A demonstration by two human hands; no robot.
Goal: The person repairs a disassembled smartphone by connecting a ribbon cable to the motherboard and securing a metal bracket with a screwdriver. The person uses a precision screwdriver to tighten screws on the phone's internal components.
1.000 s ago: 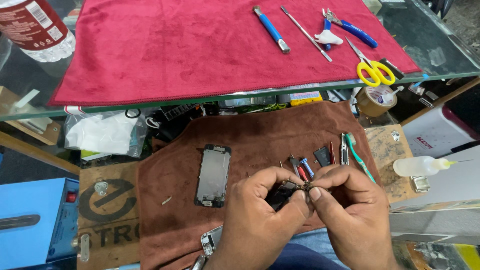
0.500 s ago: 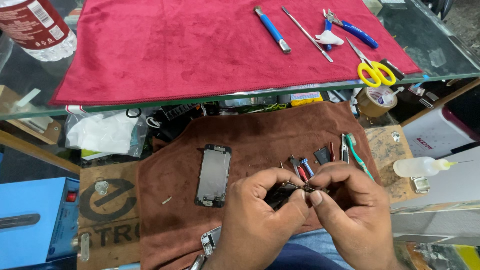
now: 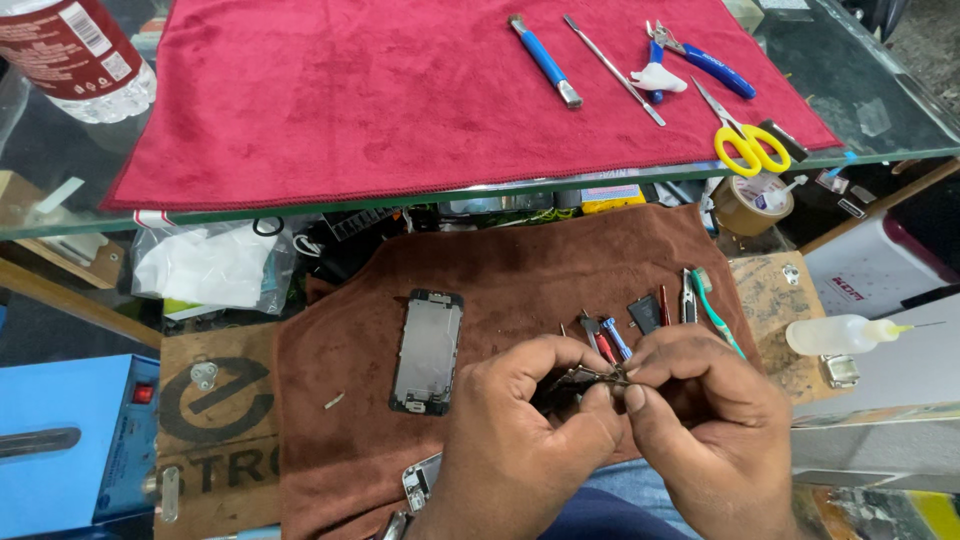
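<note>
My left hand (image 3: 530, 440) and my right hand (image 3: 710, 420) meet over a brown cloth (image 3: 520, 270), both pinching a small dark metal part (image 3: 590, 378) between fingertips. A phone frame with a grey metal plate (image 3: 427, 352) lies flat on the cloth, left of my hands. Small screwdrivers with red and blue handles (image 3: 608, 338), a dark chip-like piece (image 3: 645, 313) and a green-handled brush (image 3: 712, 305) lie just beyond my fingers. Another phone piece (image 3: 420, 482) shows under my left wrist.
A glass shelf carries a red cloth (image 3: 400, 90), a blue-handled tool (image 3: 545, 60), a thin metal rod (image 3: 612, 68), blue pliers (image 3: 705, 60), yellow scissors (image 3: 745, 140) and a bottle (image 3: 70, 55). A tape roll (image 3: 752, 203), a squeeze bottle (image 3: 845, 335) and a blue box (image 3: 70, 450) flank the cloth.
Both hands keep working the small part; the fingers shifted only slightly. Nothing else moved.
</note>
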